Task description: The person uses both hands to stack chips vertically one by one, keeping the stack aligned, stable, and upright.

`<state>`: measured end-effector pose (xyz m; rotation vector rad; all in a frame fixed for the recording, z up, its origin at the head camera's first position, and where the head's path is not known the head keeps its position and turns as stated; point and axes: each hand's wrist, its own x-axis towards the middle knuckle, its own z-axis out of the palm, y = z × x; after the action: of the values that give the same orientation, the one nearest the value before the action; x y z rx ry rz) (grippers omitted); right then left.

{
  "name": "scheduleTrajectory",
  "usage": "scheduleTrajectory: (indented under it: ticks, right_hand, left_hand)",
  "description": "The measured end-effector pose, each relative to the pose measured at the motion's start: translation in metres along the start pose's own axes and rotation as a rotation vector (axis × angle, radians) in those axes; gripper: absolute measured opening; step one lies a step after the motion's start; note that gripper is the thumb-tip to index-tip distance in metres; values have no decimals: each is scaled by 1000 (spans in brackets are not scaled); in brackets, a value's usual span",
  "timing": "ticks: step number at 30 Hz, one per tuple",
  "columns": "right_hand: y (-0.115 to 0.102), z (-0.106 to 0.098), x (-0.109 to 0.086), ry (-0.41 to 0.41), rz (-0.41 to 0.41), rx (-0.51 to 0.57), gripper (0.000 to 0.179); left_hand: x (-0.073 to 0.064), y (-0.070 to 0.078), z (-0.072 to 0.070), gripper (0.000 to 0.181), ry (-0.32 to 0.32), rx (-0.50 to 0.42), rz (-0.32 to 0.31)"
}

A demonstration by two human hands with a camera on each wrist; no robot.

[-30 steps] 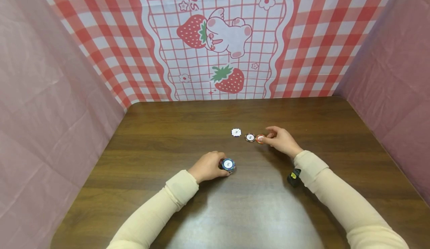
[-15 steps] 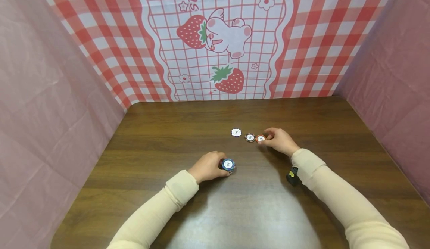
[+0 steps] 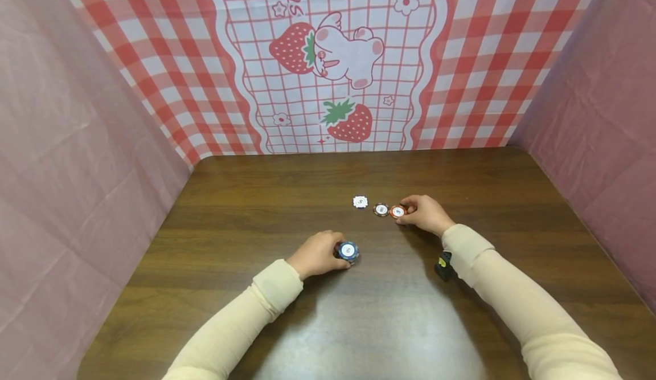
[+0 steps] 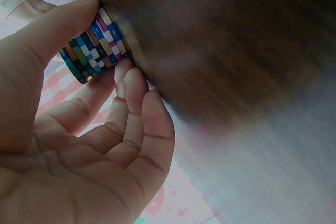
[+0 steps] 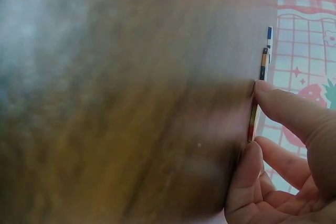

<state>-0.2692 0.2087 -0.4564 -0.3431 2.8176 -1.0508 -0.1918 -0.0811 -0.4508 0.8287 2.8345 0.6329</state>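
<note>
— What are we doing with our left hand (image 3: 316, 254)?

— We are curling its thumb and fingers (image 4: 137, 90) round a stack of chips (image 3: 347, 251) standing on the brown surface (image 3: 256, 209), near the middle and a little to the left. The forearm is lying low, reaching in from the near left edge.

— And our right hand (image 3: 426, 213)?

— We are pinching the orange chip (image 3: 397, 211) with it, thumb on one edge and fingertips on the other, while the chip is lying flat on the surface. The wrist is bending inward, the arm coming from the near right.

— What is lying beside that chip?

— A dark chip (image 3: 381, 209) is sitting just left of it, touching or nearly so, and a white chip (image 3: 360, 201) is lying farther left, apart from both.
</note>
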Motion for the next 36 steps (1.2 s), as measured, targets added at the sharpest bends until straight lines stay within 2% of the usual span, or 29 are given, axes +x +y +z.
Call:
scheduleTrajectory:
  ticks: [7, 13, 19, 25, 36]
  right_hand:
    - [0, 0, 1, -3, 27, 3, 47]
    - [1, 0, 0, 26, -16, 25, 41]
    - [1, 1, 4, 15, 11, -29, 39]
    - [-2, 0, 3, 23, 1, -64, 35]
    - [-3, 2, 3, 30, 9, -89, 33]
  left_hand:
    - [0, -1, 1, 40, 1, -1, 0]
    - [0, 0, 0, 39, -2, -4, -6]
    - [0, -1, 1, 39, 1, 4, -3]
    - [-1, 0, 0, 40, 0, 5, -3]
    - [-1, -1, 0, 41, -1, -2, 1]
